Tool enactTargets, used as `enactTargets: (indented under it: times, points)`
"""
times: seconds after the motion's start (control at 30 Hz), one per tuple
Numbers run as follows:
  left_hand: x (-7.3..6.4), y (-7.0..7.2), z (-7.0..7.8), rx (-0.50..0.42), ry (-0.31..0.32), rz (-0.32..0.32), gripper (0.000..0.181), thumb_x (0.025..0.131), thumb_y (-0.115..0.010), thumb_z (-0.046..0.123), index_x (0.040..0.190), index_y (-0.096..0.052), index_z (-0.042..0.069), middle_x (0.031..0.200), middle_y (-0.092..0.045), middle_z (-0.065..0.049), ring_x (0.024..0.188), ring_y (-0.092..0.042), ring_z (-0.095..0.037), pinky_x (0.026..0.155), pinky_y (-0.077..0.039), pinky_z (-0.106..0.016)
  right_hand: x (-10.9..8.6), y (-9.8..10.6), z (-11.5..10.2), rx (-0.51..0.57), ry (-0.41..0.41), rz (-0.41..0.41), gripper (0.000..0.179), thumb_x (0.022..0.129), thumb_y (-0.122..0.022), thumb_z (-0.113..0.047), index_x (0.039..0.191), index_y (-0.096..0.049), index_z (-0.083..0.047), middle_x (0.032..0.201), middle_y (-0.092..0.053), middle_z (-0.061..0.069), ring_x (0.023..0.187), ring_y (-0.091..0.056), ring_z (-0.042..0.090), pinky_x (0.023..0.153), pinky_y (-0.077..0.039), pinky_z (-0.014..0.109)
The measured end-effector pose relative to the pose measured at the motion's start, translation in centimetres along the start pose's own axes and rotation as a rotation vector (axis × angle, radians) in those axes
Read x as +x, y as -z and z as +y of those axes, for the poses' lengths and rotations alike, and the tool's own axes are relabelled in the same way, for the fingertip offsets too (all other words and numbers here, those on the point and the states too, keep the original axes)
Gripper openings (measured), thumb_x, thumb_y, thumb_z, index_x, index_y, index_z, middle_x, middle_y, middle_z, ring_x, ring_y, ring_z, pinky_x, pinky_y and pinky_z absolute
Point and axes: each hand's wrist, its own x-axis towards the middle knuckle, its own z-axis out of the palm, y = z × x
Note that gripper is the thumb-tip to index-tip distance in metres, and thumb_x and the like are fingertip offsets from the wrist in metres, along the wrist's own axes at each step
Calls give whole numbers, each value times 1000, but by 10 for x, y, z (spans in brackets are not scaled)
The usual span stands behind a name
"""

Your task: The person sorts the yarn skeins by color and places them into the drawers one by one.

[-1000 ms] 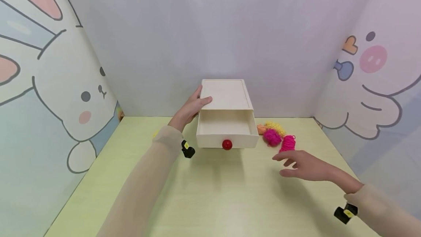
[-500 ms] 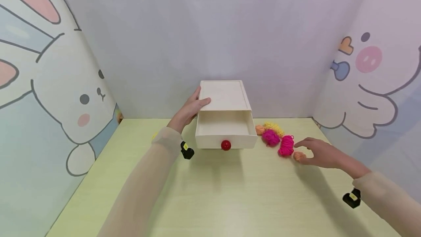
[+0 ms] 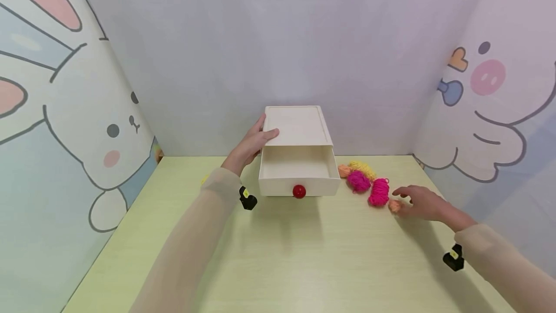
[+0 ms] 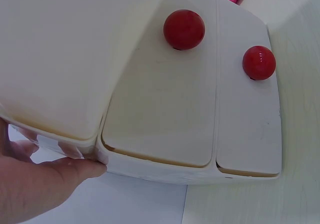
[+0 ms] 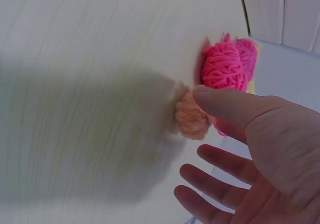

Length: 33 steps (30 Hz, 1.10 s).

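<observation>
A white drawer cabinet (image 3: 297,124) stands near the back, its top drawer (image 3: 299,170) pulled out, with a red knob (image 3: 299,191) in front. My left hand (image 3: 250,146) holds its left side, thumb over the top edge and fingers along the side. In the left wrist view two lower drawers (image 4: 162,109) with red knobs are closed. On the right, my right hand (image 3: 423,203) is spread beside a small peach yarn ball (image 5: 192,118); the thumb overlaps it in the right wrist view. A hot-pink yarn bundle (image 3: 379,192) lies just left of it.
Beside the cabinet lie a magenta yarn ball (image 3: 358,181), a yellow yarn bundle (image 3: 363,169) and another peach yarn ball (image 3: 344,171). A bit of yellow (image 3: 204,178) shows behind the left sleeve. Printed cloth walls (image 3: 304,37) enclose the pale table (image 3: 295,264).
My right hand has moved right and a little farther back, from in front of the hot-pink bundle to the small peach ball. The left hand keeps its place on the cabinet.
</observation>
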Motion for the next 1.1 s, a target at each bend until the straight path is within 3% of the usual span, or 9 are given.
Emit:
enactTargets:
  times: [0.23, 0.43, 0.7, 0.83, 1.1]
  points:
    - [2, -3, 0, -10, -10, -5, 92, 106, -67, 31, 173, -4, 34, 180, -5, -6, 161, -22, -33, 122, -34, -59, -1, -7, -4, 7, -67, -15, 37, 87, -85, -20, 115, -74, 2, 97, -74, 7, 79, -64, 17, 70, -55, 38]
    - [2, -4, 1, -19, -13, -16, 93, 105, -67, 30, 173, -3, 35, 180, -5, -4, 160, -24, -32, 122, -34, -59, -3, -9, -3, 1, -85, -6, 30, 86, -84, -15, 110, -76, 0, 92, -71, 0, 81, -62, 18, 72, -54, 39]
    - [0, -4, 2, -10, -14, -20, 93, 106, -66, 31, 172, -1, 34, 180, -5, -5, 161, -22, -33, 122, -33, -59, -5, -4, -7, 24, -63, -25, 26, 91, -84, -22, 109, -78, -4, 91, -70, -6, 79, -58, 9, 68, -51, 32]
    - [1, -3, 1, -3, -13, -15, 92, 106, -66, 31, 173, -2, 34, 180, -5, -5, 161, -21, -33, 122, -33, -60, -1, 6, -23, 8, -11, -26, 23, 90, -83, -19, 109, -78, -6, 86, -65, -11, 76, -55, 6, 68, -50, 30]
    - [1, 0, -1, -6, -5, -7, 92, 106, -66, 32, 172, -3, 36, 180, -5, -6, 160, -25, -35, 120, -35, -61, 17, 43, -80, -9, 64, -45, 25, 90, -87, -24, 111, -78, -12, 80, -59, -16, 80, -59, 9, 71, -53, 28]
